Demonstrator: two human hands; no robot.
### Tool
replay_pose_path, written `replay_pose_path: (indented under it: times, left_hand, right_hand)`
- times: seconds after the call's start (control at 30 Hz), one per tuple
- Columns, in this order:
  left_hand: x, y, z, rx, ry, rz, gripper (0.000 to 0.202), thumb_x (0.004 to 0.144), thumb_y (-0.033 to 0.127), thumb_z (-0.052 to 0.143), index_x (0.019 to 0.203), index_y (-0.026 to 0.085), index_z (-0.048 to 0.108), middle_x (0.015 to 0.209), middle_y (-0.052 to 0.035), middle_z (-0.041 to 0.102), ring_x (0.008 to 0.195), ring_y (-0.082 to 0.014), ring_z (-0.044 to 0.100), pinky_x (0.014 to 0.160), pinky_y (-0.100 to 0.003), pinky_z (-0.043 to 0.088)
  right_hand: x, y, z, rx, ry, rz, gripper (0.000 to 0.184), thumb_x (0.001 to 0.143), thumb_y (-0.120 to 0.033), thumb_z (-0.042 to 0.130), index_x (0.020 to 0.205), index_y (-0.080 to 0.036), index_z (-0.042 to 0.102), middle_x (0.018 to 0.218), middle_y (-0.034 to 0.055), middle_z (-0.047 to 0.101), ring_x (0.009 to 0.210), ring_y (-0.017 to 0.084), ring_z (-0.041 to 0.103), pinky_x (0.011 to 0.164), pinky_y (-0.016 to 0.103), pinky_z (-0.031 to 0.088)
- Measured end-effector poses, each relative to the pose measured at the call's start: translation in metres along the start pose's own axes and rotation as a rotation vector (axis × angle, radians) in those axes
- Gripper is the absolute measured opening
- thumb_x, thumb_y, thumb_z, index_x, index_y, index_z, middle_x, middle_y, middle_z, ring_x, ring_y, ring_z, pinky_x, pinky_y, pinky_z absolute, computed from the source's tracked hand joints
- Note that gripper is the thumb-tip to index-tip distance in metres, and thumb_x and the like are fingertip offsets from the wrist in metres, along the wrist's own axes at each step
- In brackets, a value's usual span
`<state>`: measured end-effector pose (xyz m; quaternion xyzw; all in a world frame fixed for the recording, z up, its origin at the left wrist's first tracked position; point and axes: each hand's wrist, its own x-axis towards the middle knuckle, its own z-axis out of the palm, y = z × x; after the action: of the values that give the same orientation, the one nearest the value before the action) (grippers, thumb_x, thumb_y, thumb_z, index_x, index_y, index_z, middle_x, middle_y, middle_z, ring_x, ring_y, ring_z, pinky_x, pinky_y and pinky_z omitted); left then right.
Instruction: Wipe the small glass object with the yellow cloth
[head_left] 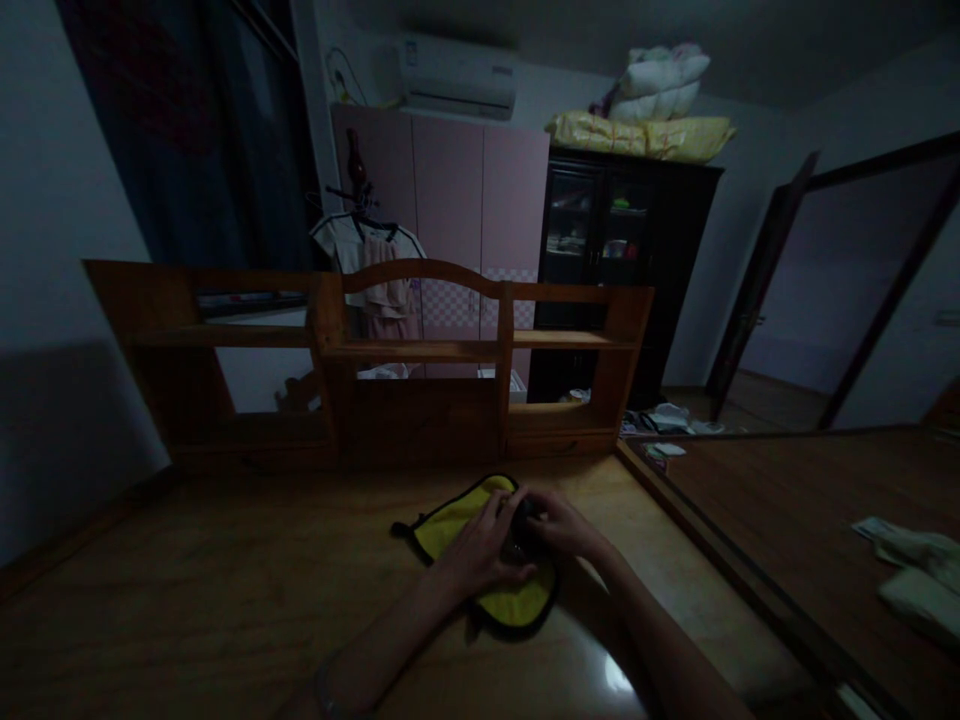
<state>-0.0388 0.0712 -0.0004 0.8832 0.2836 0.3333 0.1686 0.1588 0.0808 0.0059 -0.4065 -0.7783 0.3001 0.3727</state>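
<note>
A yellow cloth with a black border (517,605) lies spread on the wooden surface in front of me. Over its middle is a small dark rounded container with a black top (525,520); poor light hides its exact kind. My left hand (480,548) is wrapped round the container's left side, thumb toward me. On the other side, the fingers of my right hand (559,522) are closed against its black top. Whether the container rests on the cloth or is held just above it, I cannot tell.
A wooden shelf unit (412,350) stands along the far edge of the wooden surface (225,580). To the right, a raised wooden rail (697,530) borders it, with folded clothes (922,580) beyond. Wardrobes (450,210) and an open doorway lie further back.
</note>
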Motion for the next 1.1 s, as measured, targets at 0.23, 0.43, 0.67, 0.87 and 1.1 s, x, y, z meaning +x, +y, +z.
replay_pose_path:
  times: [0.23,0.43,0.67,0.87,1.1]
  left_hand:
    - [-0.002,-0.001,0.003,0.050,0.016,-0.034,0.103,0.065,0.046,0.075,0.145,0.031,0.013,0.136,-0.0122,0.035,0.122,-0.0311,0.045,0.096,-0.046,0.046]
    - [0.000,0.001,0.000,0.182,0.065,-0.008,0.102,0.067,0.038,0.076,0.145,0.030,0.011,0.135,-0.0122,0.038,0.121,-0.0313,0.046,0.094,-0.047,0.047]
    - [0.000,-0.005,-0.010,0.383,0.264,0.012,0.090,0.069,0.025,0.076,0.142,0.021,0.024,0.133,-0.0142,0.040,0.122,-0.0319,0.044,0.097,-0.046,0.045]
    - [-0.002,-0.004,-0.005,0.512,0.239,0.139,0.077,0.073,0.022,0.071,0.139,0.020,0.031,0.129,-0.0155,0.043,0.120,-0.0320,0.045,0.099,-0.048,0.044]
    - [0.001,0.001,-0.006,0.503,0.239,0.110,0.076,0.072,0.013,0.066,0.139,0.020,0.032,0.133,-0.0141,0.042,0.123,-0.0296,0.042,0.104,-0.045,0.040]
  right_hand:
    - [0.000,-0.005,0.004,-0.406,0.147,0.083,0.030,0.074,-0.022,0.064,0.103,-0.022,0.069,0.086,0.0042,0.072,0.073,0.020,0.063,0.065,0.025,0.042]
    - [0.001,0.000,0.005,-0.322,0.234,0.077,0.022,0.073,-0.023,0.064,0.094,-0.019,0.070,0.078,0.0027,0.070,0.068,0.018,0.059,0.063,0.024,0.042]
    - [0.009,-0.005,0.013,0.301,0.052,0.087,0.029,0.081,-0.028,0.056,0.106,-0.016,0.064,0.099,0.0035,0.068,0.091,0.021,0.061,0.082,0.032,0.048]
    - [0.005,-0.006,0.018,0.462,0.077,0.117,0.037,0.078,-0.026,0.063,0.114,-0.020,0.060,0.113,0.0045,0.064,0.104,0.022,0.057,0.093,0.037,0.045]
    - [0.007,-0.002,0.029,0.334,0.182,0.012,0.032,0.083,-0.025,0.056,0.114,-0.020,0.059,0.110,0.0053,0.064,0.103,0.022,0.057,0.092,0.036,0.045]
